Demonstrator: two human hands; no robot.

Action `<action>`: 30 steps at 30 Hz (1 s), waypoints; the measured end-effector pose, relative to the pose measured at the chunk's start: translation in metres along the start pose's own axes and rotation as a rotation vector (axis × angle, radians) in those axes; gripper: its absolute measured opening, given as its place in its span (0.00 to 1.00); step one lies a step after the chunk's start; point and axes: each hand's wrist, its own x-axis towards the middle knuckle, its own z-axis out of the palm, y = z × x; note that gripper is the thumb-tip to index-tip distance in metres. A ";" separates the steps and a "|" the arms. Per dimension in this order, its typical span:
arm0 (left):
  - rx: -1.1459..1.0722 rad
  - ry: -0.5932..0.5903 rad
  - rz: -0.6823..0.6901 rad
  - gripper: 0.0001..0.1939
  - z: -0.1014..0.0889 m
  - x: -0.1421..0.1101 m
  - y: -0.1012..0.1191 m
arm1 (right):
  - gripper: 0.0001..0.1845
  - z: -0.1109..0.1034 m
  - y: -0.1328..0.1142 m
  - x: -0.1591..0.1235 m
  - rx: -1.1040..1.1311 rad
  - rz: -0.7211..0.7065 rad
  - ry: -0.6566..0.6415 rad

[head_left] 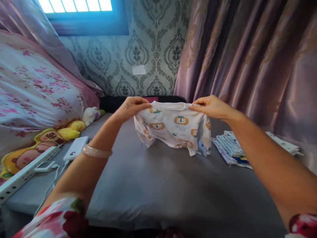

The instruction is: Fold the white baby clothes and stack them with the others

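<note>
A small white baby shirt (173, 129) with orange lion prints hangs in the air above the grey bed sheet (153, 185). My left hand (132, 107) pinches its left shoulder, fingers closed on the cloth. At the opposite shoulder my right hand (211, 106) pinches it the same way. The shirt's hem and sleeves droop down and touch the sheet. A pale bangle (96, 152) circles my left wrist.
A stack of folded printed cloths (232, 148) lies at the right under my forearm. At the left are a white power strip (27, 170), a white power bank (76, 147), plush toys (71, 130) and a floral quilt (32, 89). Curtains (247, 56) hang at the right.
</note>
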 end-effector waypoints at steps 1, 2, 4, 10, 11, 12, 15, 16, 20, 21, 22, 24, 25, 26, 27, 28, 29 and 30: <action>0.055 -0.037 0.007 0.16 -0.010 0.004 0.009 | 0.22 -0.005 -0.001 0.002 0.023 -0.016 0.020; 0.109 -0.069 0.016 0.15 -0.020 0.009 0.017 | 0.22 -0.008 -0.002 0.004 0.037 -0.036 0.038; 0.219 -0.144 0.040 0.13 -0.036 0.018 0.027 | 0.21 -0.012 -0.004 0.009 0.026 -0.071 0.054; 0.522 0.151 0.209 0.10 -0.030 0.043 0.025 | 0.21 -0.002 -0.009 0.028 -0.264 -0.257 0.307; 0.540 0.230 0.247 0.11 -0.024 0.045 0.023 | 0.20 0.001 -0.009 0.032 -0.320 -0.304 0.377; 0.556 0.262 0.276 0.11 -0.018 0.047 0.021 | 0.20 0.003 -0.009 0.035 -0.378 -0.345 0.412; 0.613 0.249 0.291 0.09 -0.003 0.050 0.016 | 0.19 0.009 -0.007 0.046 -0.531 -0.406 0.412; 0.623 0.289 0.282 0.10 -0.001 0.052 0.016 | 0.19 0.010 -0.006 0.050 -0.561 -0.404 0.444; 0.657 0.388 0.224 0.11 0.001 0.059 0.016 | 0.18 0.009 -0.005 0.061 -0.614 -0.366 0.541; 0.670 0.369 0.205 0.11 0.001 0.061 0.016 | 0.18 0.009 -0.006 0.064 -0.628 -0.359 0.521; 0.682 0.356 0.183 0.11 0.001 0.064 0.016 | 0.18 0.009 -0.006 0.066 -0.638 -0.348 0.511; 0.703 0.338 0.139 0.11 0.002 0.068 0.014 | 0.18 0.009 -0.006 0.069 -0.639 -0.306 0.533; 0.712 0.324 0.115 0.11 0.003 0.070 0.013 | 0.18 0.009 -0.006 0.071 -0.630 -0.281 0.545; 0.717 0.312 0.091 0.11 0.004 0.072 0.011 | 0.18 0.010 -0.005 0.073 -0.618 -0.256 0.544; 0.719 0.308 0.071 0.11 0.005 0.074 0.010 | 0.18 0.010 -0.003 0.074 -0.604 -0.230 0.533; 0.714 0.322 0.054 0.11 0.006 0.076 0.008 | 0.18 0.011 -0.001 0.076 -0.588 -0.204 0.522; 0.703 0.346 0.040 0.11 0.006 0.077 0.007 | 0.17 0.011 0.000 0.077 -0.570 -0.180 0.514; 0.687 0.369 0.031 0.11 0.006 0.079 0.005 | 0.16 0.012 0.002 0.078 -0.549 -0.159 0.512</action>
